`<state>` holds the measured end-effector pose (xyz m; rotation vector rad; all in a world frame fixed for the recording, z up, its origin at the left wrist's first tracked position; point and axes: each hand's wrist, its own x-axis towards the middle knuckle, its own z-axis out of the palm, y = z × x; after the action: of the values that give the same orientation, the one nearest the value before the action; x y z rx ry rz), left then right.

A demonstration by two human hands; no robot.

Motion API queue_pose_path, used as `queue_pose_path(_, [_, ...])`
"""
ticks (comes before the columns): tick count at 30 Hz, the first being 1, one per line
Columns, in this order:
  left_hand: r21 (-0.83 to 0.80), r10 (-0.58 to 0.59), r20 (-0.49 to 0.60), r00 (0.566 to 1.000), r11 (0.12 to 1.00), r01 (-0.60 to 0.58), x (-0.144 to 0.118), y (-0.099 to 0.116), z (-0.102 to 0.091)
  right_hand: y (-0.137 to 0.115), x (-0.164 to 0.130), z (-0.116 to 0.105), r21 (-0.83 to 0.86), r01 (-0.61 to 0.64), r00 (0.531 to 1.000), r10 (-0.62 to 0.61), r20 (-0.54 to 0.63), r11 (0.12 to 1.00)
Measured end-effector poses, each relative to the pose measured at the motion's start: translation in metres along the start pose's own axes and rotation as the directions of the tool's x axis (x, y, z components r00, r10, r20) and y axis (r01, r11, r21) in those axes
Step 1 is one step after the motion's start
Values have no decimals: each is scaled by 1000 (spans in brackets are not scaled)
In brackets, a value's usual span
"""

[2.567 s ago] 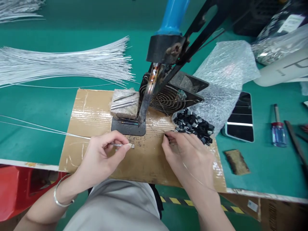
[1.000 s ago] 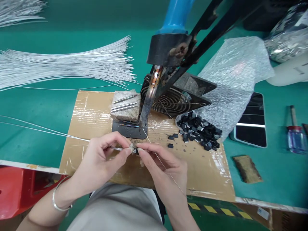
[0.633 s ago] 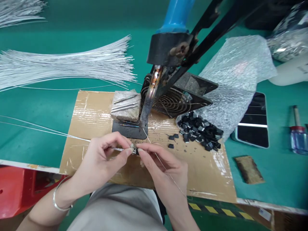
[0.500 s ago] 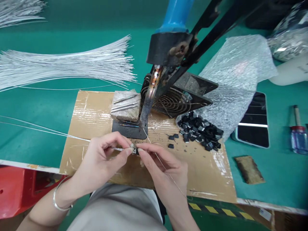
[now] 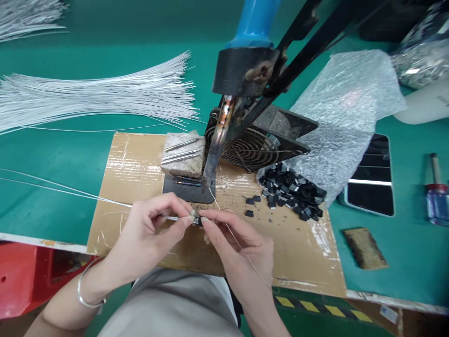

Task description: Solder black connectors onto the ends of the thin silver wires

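Note:
My left hand (image 5: pixel 150 241) pinches thin white wires (image 5: pixel 114 201) near their ends, the wires trailing off to the left. Opposite it, my right hand (image 5: pixel 245 248) grips a small black connector (image 5: pixel 198 221) between thumb and fingertips. The wire ends meet the connector between both hands, and fingers partly cover the joint. A thin solder wire (image 5: pixel 215 199) rises from my right hand to just below a soldering iron (image 5: pixel 214 154), whose dark tip points down above my hands. Finger covers seem to be on some fingertips.
Cardboard (image 5: pixel 119 159) lies under the work. A pad with metal rods (image 5: pixel 182 171) and a fan (image 5: pixel 252 147) stand behind. To the right are loose black connectors (image 5: pixel 294 194), bubble wrap (image 5: pixel 340 103), a phone (image 5: pixel 370 182) and a brown sponge (image 5: pixel 365 248). A white wire bundle (image 5: pixel 98 96) lies left.

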<state>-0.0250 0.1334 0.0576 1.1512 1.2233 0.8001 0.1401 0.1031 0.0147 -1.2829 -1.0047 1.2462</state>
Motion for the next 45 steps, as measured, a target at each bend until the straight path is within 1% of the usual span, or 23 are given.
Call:
queue_pose_path(6, [9,-7,4,1000,1000,7,0,1,1,0,-1,0,-9,3,1000,-3,-1,1000])
queue_pose_path(9, [-7,-3,-6,1000,1000,3,1,0,1,0,-3,-3,-58,21,1000,-20,15,998])
queue_pose_path(11, [-3,-4,-18,1000,1000,4,3,-1,2,1,-4,-7,-107,35,999,-35,4,994])
queue_pose_path(16, [80,-4,-46,999,997,8,8,-3,2,3,-6,-17,-303,124,985,-156,-81,945])
queue_pose_path(20, [127,10,-62,998,992,-2,9,-2,3,-1,-8,-23,-368,130,979,-179,-101,921])
queue_pose_path(22, [132,4,-72,997,991,6,9,-1,3,-4,-9,-25,-415,168,973,-219,-78,894])
queue_pose_path(25, [137,-7,-87,996,990,19,11,0,3,-7,-10,-28,-474,265,951,-308,-15,840])
queue_pose_path(26, [139,-11,-89,996,990,23,11,0,4,-9,-10,-28,-479,272,948,-317,-15,834])
queue_pose_path(29, [140,-16,-95,995,990,30,14,1,4,-11,-11,-29,-466,234,956,-290,-49,853])
queue_pose_path(33, [131,-16,-94,995,991,28,17,3,5,-12,-13,-26,-424,293,949,-314,20,857])
queue_pose_path(34, [133,-17,-94,995,991,29,17,3,5,-13,-14,-25,-414,286,951,-308,16,864])
queue_pose_path(37, [152,-14,-100,995,988,29,18,4,5,-15,-17,-19,-380,187,970,-232,-77,906])
queue_pose_path(39, [157,-11,-104,994,987,27,19,4,4,-18,-19,-16,-364,161,970,-216,-114,917])
queue_pose_path(42, [163,-13,-109,994,986,31,19,5,5,-22,-20,-12,-343,181,971,-222,-84,922])
queue_pose_path(43, [163,-13,-108,994,986,31,20,5,5,-23,-20,-11,-322,166,977,-199,-74,932])
queue_pose_path(45, [156,-10,-108,994,987,27,20,5,5,-26,-20,-8,-256,93,992,-112,-58,962])
